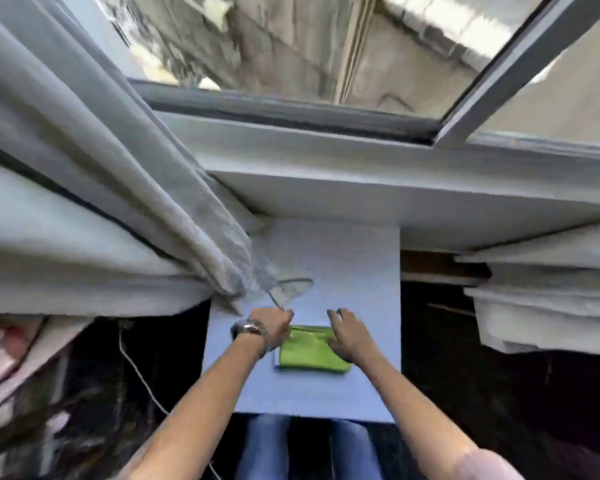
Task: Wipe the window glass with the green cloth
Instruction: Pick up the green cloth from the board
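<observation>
A folded green cloth (pixel 309 355) lies flat on a small pale blue table (pixel 343 265) in front of me. My left hand (pixel 274 329), with a watch on the wrist, has its fingers curled over the cloth's upper left corner. My right hand (pixel 349 336) rests on the cloth's upper right part, fingers spread apart. The window glass (pixel 291 46) is above and beyond the table, behind a white sill (pixel 361 188). The picture is blurred by motion.
A grey curtain (pixel 118 168) hangs from the upper left down onto the table's left corner. A white frame bar (pixel 520 64) divides the window at the right. A thin white cable (pixel 139 375) runs down left of the table. My knees in jeans (pixel 267 445) are below.
</observation>
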`<state>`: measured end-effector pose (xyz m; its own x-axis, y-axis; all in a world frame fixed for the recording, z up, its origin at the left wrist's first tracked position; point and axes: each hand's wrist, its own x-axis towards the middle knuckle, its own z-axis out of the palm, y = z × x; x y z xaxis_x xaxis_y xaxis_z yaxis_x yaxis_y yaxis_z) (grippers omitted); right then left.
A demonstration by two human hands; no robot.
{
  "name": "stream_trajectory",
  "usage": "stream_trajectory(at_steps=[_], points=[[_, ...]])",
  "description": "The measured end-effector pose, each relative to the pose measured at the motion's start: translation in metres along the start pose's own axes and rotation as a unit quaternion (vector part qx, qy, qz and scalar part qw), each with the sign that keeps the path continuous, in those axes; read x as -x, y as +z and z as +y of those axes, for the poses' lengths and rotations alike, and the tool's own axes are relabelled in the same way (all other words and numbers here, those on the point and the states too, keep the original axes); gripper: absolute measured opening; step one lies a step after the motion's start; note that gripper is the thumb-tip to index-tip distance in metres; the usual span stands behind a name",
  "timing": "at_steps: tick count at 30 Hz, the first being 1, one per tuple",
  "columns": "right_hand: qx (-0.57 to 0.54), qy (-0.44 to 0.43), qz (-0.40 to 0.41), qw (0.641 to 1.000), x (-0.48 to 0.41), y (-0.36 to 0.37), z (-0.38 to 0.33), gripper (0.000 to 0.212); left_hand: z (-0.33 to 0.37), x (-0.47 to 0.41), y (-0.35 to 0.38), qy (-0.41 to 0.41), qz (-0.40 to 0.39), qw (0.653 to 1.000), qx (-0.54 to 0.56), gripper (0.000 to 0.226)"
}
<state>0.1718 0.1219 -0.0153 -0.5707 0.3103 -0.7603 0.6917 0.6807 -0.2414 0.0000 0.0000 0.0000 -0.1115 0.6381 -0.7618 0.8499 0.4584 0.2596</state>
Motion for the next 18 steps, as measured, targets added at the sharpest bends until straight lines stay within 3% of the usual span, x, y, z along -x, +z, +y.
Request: stream_trajectory(at_steps=[1,4,7,12,16,18], points=[[0.003,0.030,-0.031,0.999,-0.011,0.026,0.005,0.058,0.002,-0.016,0.029,-0.006,-0.020,1.000,-0.008,0.036],[-0.076,0.098,-0.026,0.992,-0.040,0.101,0.031,0.053,0.005,-0.056,0.108,-0.007,-0.054,0.998,0.017,0.040],[-0.206,0.228,0.025,0.951,-0.063,0.156,0.049,0.060,0.012,-0.094,0.179,-0.006,-0.058,0.998,0.018,0.049],[-0.382,0.379,0.119,0.834,-0.082,0.190,0.052,0.048,0.031,-0.115,0.236,-0.015,-0.020,0.999,-0.046,0.063],[-0.495,0.496,0.029,0.713,-0.093,0.171,0.062,0.055,0.030,-0.121,0.234,-0.013,0.010,0.998,-0.061,0.045],[-0.578,0.494,-0.034,0.649,-0.090,0.151,0.068,0.026,0.027,-0.115,0.215,-0.002,0.006,0.998,-0.065,0.043]])
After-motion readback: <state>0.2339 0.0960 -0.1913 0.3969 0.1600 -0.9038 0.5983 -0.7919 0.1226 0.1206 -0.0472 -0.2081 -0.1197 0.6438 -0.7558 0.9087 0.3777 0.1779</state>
